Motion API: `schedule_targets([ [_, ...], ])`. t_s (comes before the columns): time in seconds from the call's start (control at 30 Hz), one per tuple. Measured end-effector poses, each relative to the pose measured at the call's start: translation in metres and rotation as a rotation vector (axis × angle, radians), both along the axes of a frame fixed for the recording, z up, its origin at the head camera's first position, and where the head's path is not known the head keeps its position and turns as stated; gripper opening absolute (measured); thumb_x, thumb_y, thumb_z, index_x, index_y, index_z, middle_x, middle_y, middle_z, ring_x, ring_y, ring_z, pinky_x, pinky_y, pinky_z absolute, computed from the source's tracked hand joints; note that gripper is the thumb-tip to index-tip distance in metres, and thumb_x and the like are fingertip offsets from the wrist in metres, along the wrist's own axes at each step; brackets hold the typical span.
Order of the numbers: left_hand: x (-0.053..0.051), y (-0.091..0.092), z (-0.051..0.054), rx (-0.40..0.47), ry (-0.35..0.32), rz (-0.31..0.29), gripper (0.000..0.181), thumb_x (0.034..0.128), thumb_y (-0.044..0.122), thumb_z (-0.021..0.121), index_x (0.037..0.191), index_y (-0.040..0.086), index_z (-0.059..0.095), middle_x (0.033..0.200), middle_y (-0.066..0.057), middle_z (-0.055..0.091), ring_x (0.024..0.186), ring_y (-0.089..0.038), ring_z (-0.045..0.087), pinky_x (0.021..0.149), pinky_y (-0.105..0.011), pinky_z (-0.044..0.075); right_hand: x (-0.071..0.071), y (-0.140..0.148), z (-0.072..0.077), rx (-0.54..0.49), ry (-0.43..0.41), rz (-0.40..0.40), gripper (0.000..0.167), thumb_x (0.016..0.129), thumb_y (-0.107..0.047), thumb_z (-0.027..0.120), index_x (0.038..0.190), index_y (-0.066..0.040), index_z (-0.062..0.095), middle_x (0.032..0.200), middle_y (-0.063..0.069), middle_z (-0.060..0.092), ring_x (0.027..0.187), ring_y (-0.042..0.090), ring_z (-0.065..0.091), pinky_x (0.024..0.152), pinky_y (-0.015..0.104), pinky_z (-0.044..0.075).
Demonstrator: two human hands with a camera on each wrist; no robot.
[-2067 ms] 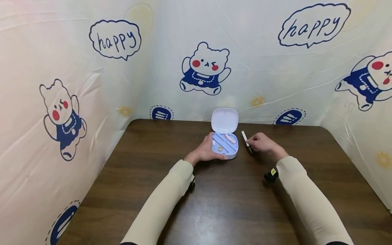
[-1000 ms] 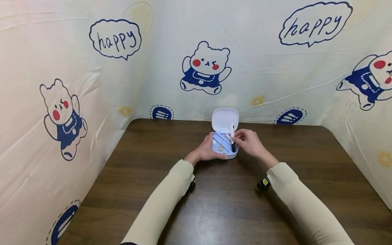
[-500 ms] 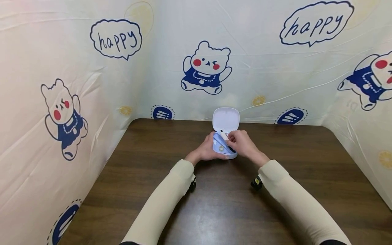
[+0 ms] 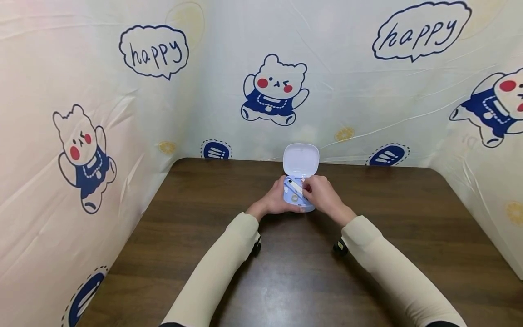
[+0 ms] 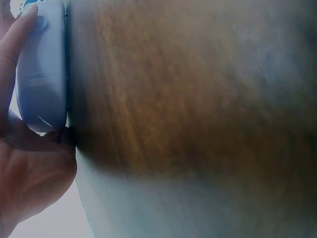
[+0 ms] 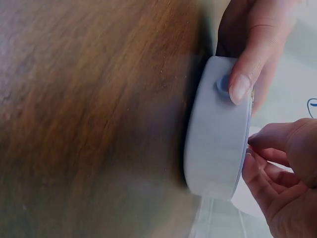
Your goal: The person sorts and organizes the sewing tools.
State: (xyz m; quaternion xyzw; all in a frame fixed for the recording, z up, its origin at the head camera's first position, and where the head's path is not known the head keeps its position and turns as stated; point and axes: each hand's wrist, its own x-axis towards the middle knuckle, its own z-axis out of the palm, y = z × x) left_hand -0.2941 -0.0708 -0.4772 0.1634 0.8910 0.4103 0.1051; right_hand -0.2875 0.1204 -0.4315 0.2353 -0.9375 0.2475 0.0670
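Observation:
A small lilac case [image 4: 288, 196] sits on the table with its lid [image 4: 301, 160] raised. My left hand [image 4: 275, 199] grips it from the left, thumb along the front wall beside a round button, fingers round the far side. Inside, a white marker [image 4: 295, 186] lies slanting across the divided interior, its dark-tipped end toward the back left. The fingertips of my right hand [image 4: 322, 193] pinch its near end, hiding the black part. A small yellowish ring [image 4: 294, 198] lies in the front compartment. In the right wrist view, the right fingertips meet at the case's rim.
The dark wooden table [image 4: 229, 236] stretches around the case. A pale printed cloth [image 4: 335, 45] hangs behind and at both sides. A small white item [image 4: 286, 190] lies in the case's left compartment, and the lid stands near the table's back edge.
My right hand has brought the marker from the table on the right into the case, turning it slantwise and lowering it. My left hand has stayed on the case.

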Motion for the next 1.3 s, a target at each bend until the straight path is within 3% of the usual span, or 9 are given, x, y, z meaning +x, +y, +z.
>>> schedule_targets([
  [0.2, -0.009, 0.001, -0.009, -0.014, -0.027, 0.014, 0.125, 0.0659, 0.050, 0.095, 0.157, 0.017, 0.015, 0.145, -0.008, 0.036, 0.123, -0.019, 0.042, 0.106, -0.037, 0.040, 0.000, 0.003, 0.000, -0.010, 0.000, 0.011, 0.006, 0.092, -0.006, 0.073, 0.088, -0.002, 0.075, 0.083, 0.007, 0.069, 0.077, 0.021, 0.061, 0.071, 0.037, 0.055],
  [0.3, -0.006, 0.000, -0.005, -0.019, -0.027, 0.011, 0.127, 0.0670, 0.049, 0.094, 0.159, 0.016, 0.013, 0.148, -0.010, 0.034, 0.124, -0.021, 0.042, 0.107, -0.039, 0.040, -0.002, 0.007, 0.001, -0.039, -0.015, 0.043, 0.006, 0.091, -0.006, 0.075, 0.088, -0.002, 0.074, 0.083, 0.008, 0.070, 0.077, 0.020, 0.064, 0.071, 0.037, 0.056],
  [0.4, 0.001, -0.002, 0.005, -0.014, -0.017, -0.003, 0.125, 0.0713, 0.048, 0.092, 0.160, 0.012, 0.012, 0.150, -0.012, 0.032, 0.128, -0.024, 0.040, 0.109, -0.042, 0.039, -0.006, 0.017, 0.007, -0.073, -0.040, 0.055, 0.005, 0.091, -0.006, 0.075, 0.090, -0.001, 0.074, 0.085, 0.010, 0.071, 0.078, 0.021, 0.065, 0.070, 0.037, 0.056],
  [0.53, 0.004, -0.002, 0.011, -0.013, -0.002, -0.014, 0.115, 0.0811, 0.047, 0.084, 0.161, 0.007, 0.012, 0.152, -0.016, 0.032, 0.130, -0.028, 0.041, 0.111, -0.045, 0.038, -0.012, 0.035, 0.013, -0.086, -0.060, 0.029, 0.007, 0.093, -0.006, 0.073, 0.095, 0.000, 0.074, 0.089, 0.012, 0.072, 0.079, 0.023, 0.066, 0.072, 0.040, 0.057],
  [0.77, -0.004, -0.007, 0.012, 0.041, 0.013, 0.068, 0.080, 0.0941, 0.045, 0.072, 0.153, 0.005, 0.037, 0.145, -0.014, 0.050, 0.128, -0.027, 0.050, 0.111, -0.045, 0.041, -0.024, 0.048, 0.019, -0.137, -0.131, -0.057, 0.023, 0.096, -0.007, 0.068, 0.114, 0.006, 0.068, 0.102, 0.019, 0.071, 0.088, 0.030, 0.068, 0.079, 0.046, 0.057],
  [0.9, -0.007, -0.013, 0.019, 0.061, -0.018, 0.111, 0.073, 0.0966, 0.050, 0.067, 0.150, 0.006, 0.044, 0.140, -0.013, 0.056, 0.123, -0.027, 0.054, 0.108, -0.045, 0.045, -0.034, 0.045, 0.022, -0.269, -0.241, -0.091, 0.040, 0.099, -0.006, 0.063, 0.133, 0.012, 0.054, 0.123, 0.029, 0.063, 0.095, 0.039, 0.069, 0.080, 0.046, 0.059],
  [1.03, -0.012, -0.017, 0.025, 0.076, -0.016, 0.118, 0.067, 0.0998, 0.048, 0.064, 0.147, 0.003, 0.049, 0.137, -0.017, 0.059, 0.123, -0.029, 0.056, 0.105, -0.045, 0.047, -0.047, 0.042, 0.023, -0.415, -0.353, -0.096, 0.052, 0.102, -0.005, 0.056, 0.147, 0.014, 0.037, 0.142, 0.034, 0.048, 0.106, 0.047, 0.066, 0.089, 0.051, 0.056],
  [1.3, -0.030, -0.018, 0.038, 0.168, -0.020, 0.202, 0.057, 0.1049, 0.038, 0.058, 0.151, 0.006, 0.045, 0.146, -0.013, 0.054, 0.126, -0.030, 0.058, 0.104, -0.043, 0.049, -0.062, 0.037, 0.027, -0.489, -0.403, -0.061, 0.050, 0.106, -0.004, 0.047, 0.150, 0.013, 0.034, 0.141, 0.034, 0.048, 0.110, 0.050, 0.062, 0.096, 0.059, 0.050],
])
